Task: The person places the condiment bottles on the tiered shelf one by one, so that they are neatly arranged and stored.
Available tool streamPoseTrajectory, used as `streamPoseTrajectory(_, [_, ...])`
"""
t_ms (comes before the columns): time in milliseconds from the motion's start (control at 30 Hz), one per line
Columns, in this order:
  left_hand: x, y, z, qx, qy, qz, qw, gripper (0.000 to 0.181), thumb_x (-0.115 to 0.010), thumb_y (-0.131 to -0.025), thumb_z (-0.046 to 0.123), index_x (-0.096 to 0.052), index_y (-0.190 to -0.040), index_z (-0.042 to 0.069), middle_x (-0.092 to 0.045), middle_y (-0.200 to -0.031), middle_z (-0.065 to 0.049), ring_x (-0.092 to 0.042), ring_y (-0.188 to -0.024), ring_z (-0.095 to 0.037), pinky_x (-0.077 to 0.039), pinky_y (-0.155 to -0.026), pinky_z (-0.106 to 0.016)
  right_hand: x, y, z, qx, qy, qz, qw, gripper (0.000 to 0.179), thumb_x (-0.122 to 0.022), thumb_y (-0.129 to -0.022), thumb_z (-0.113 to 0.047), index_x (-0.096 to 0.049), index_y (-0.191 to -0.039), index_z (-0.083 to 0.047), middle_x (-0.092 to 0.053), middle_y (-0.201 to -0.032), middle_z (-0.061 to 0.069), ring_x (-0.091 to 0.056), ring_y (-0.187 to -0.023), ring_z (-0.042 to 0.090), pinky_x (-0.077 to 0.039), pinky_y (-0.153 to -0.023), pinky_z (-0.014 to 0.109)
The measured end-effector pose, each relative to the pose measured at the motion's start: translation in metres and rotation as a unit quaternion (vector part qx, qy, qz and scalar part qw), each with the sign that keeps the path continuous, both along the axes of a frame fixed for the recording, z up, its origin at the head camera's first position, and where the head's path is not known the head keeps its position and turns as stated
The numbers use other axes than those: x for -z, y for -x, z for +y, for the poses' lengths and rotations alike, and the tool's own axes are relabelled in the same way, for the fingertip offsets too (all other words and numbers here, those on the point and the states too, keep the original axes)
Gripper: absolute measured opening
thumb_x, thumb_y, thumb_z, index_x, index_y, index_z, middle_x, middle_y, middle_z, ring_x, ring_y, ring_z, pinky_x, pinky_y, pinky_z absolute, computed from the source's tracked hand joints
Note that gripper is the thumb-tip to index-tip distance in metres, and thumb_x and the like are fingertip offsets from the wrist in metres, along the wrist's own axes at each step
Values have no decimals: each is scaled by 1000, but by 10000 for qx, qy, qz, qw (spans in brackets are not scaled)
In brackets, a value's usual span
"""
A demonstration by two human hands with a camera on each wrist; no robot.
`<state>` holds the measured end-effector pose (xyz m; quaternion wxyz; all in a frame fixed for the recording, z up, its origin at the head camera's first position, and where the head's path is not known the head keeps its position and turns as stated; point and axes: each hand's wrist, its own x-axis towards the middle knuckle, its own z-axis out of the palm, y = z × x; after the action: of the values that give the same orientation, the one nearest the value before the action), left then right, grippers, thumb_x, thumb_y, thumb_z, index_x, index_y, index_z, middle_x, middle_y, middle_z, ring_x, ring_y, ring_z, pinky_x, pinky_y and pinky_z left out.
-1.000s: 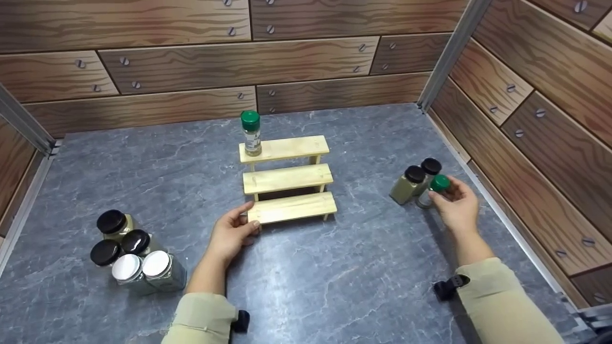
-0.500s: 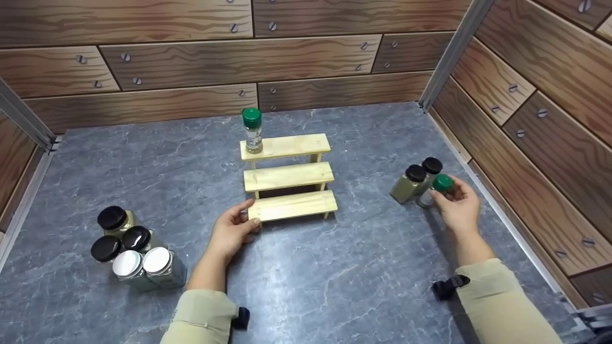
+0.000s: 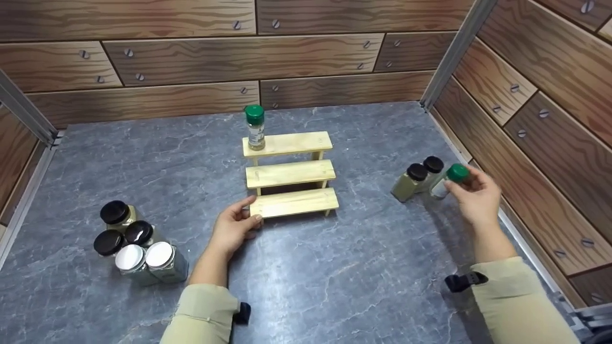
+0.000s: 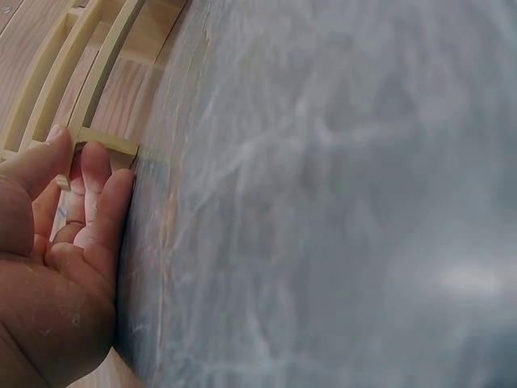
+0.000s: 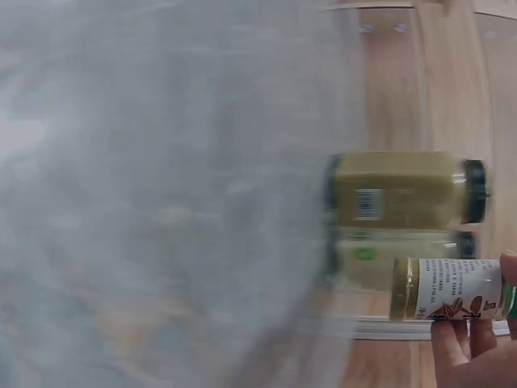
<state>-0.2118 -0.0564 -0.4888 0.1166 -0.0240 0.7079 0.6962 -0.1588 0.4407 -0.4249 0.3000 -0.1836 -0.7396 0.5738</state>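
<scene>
My right hand [image 3: 482,200] holds a spice jar [image 3: 457,173] with a green cap, gripped near its top. In the right wrist view this jar [image 5: 448,288] has a white printed label and brownish contents. Just left of it stand two black-capped spice jars [image 3: 406,185], partly overlapped by it in that wrist view. My left hand [image 3: 233,228] pinches the left end of the lowest step of a pale three-step wooden rack [image 3: 296,203]. In the left wrist view, thumb and fingers [image 4: 113,202] lie around that end. Another green-capped spice jar [image 3: 256,131] stands at the left of the top step.
At the left stand several square jars, some with black lids [image 3: 114,212] and two with white lids [image 3: 160,254]. They sit on a grey marbled tabletop [image 3: 334,282]. Wood-patterned panels [image 3: 315,55] enclose the back and sides, with metal rails [image 3: 447,55] at the corners.
My right hand has lifted the green-capped spice jar and moved it slightly right and back, away from the two black-capped jars. My left hand keeps its hold on the rack.
</scene>
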Motion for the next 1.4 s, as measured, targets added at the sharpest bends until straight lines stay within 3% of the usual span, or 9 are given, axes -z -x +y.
streamPoseTrajectory(133, [0,2,1,9,-54,16,10000,56,-72,-96,-6,-58,-150,0,-71,-98,-14,-70,-80,-18,-59,-60,-29,-26,3,-9,-47,612,481,9970,45,-73,-82,25,-75,-116,-4,-73,-90,-8,-66,-85,9,-55,-74,14])
streamPoseTrajectory(233, [1,3,1,-11,-49,-4,10000,56,-72,-95,-6,-58,-150,1,-71,-99,-14,-69,-80,-18,-59,-60,-29,-44,8,-20,-150,808,576,9950,47,-73,-81,25,-77,-116,-7,-73,-94,-4,-65,-89,13,-56,-75,15])
streamPoseTrajectory(367, [1,3,-1,-46,-79,-21,10000,56,-73,-95,-6,-58,-149,1,-71,-98,-14,-69,-79,-18,-59,-60,-29,-65,18,-40,-345,638,536,9959,49,-75,-82,22,-75,-122,-6,-74,-98,-5,-65,-95,15,-55,-79,17])
streamPoseTrajectory(567, [0,2,-4,-77,-64,-39,9999,56,-72,-95,-6,-58,-149,1,-71,-98,-14,-69,-79,-18,-58,-60,-28,-89,43,-82,-992,228,927,9905,51,-75,-81,23,-73,-127,2,-77,-99,-5,-69,-97,16,-57,-83,22])
streamPoseTrajectory(833, [1,3,-2,-117,-32,-41,9999,55,-72,-95,-6,-59,-148,1,-72,-100,-15,-69,-79,-17,-57,-58,-28,-100,84,-135,-1840,-274,1060,9768,50,-76,-81,21,-68,-129,8,-76,-105,-4,-70,-99,15,-57,-89,26])
streamPoseTrajectory(1133, [1,3,-2,-137,-151,-29,9998,55,-71,-95,-8,-59,-148,-1,-72,-100,-15,-70,-79,-17,-58,-58,-28,-104,116,-191,-2453,-184,659,9670,54,-75,-83,18,-64,-135,7,-70,-123,21,-68,-106,23,-57,-98,37])
streamPoseTrajectory(1400, [2,2,2,-119,-146,-31,9998,56,-72,-95,-8,-59,-149,1,-73,-100,-15,-72,-80,-19,-59,-60,-28,-105,138,-231,-2768,-49,440,9599,53,-75,-85,15,-65,-135,5,-71,-119,19,-67,-104,23,-58,-97,37])
